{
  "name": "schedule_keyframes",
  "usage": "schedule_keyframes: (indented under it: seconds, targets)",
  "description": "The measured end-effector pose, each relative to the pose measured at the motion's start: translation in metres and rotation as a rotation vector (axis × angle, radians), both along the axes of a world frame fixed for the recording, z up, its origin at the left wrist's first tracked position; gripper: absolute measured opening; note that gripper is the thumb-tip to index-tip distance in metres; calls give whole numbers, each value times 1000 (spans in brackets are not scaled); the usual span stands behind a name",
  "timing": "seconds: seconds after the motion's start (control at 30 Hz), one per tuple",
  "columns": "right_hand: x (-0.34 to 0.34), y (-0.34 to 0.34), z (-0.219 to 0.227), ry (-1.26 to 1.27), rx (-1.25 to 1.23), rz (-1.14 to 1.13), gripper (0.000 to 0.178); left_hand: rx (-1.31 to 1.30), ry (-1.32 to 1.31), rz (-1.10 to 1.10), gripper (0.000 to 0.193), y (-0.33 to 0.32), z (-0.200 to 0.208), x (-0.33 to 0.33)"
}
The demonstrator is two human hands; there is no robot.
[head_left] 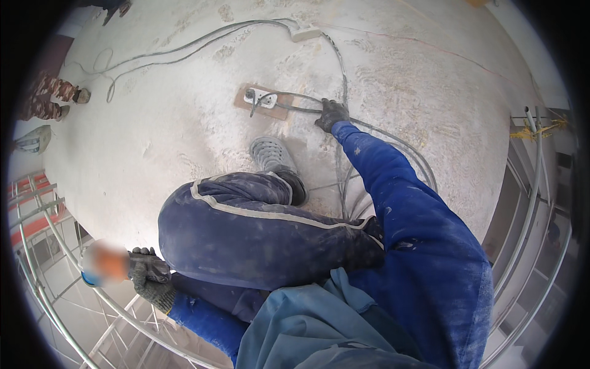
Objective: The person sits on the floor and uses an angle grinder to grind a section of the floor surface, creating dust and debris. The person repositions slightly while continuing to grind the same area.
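Note:
My right hand (334, 115), in a dark glove, reaches forward with its fingers closed around a grey cable (305, 109) just above the dusty floor. That cable runs to a white power strip (260, 98) fixed on a small wooden board (281, 113), left of the hand; a dark plug sits in its left end. Low on the left, my left hand (147, 273), in a grey-and-black glove, grips the dark handle of a handheld tool (110, 261). The tool's orange body is blurred and a blue edge shows at its far end, so its exact kind is unclear.
Loops of cable (418, 157) lie right of my bent leg, near my shoe (273, 157). A white block (305, 34) joins cables farther off. Metal railings (117, 313) curve along the lower left and right (534, 203). Another person's legs (52, 98) stand at left.

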State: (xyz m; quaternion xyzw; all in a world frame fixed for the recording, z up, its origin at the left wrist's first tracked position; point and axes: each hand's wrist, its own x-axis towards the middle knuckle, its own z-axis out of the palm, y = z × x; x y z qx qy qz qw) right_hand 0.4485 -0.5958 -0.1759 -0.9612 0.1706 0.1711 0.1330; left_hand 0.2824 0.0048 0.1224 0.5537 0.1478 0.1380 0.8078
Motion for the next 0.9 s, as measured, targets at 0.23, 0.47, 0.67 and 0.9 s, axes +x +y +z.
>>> schedule_keyframes:
  seconds: [0.23, 0.47, 0.67, 0.9]
  targets:
    - [-20, 12, -6, -118, 138, 92, 24, -59, -35, -35, 59, -5, -2, 8]
    - [-65, -57, 56, -447, 473, -110, 39, -29, -38, 25, 60, -3, -7, 16]
    - [-153, -154, 106, -600, 199, -102, 40, -99, -73, -96, 59, 4, -14, 28]
    - [-292, -222, 78, -607, 529, -595, 32, -106, -59, -137, 60, 17, -25, 36]
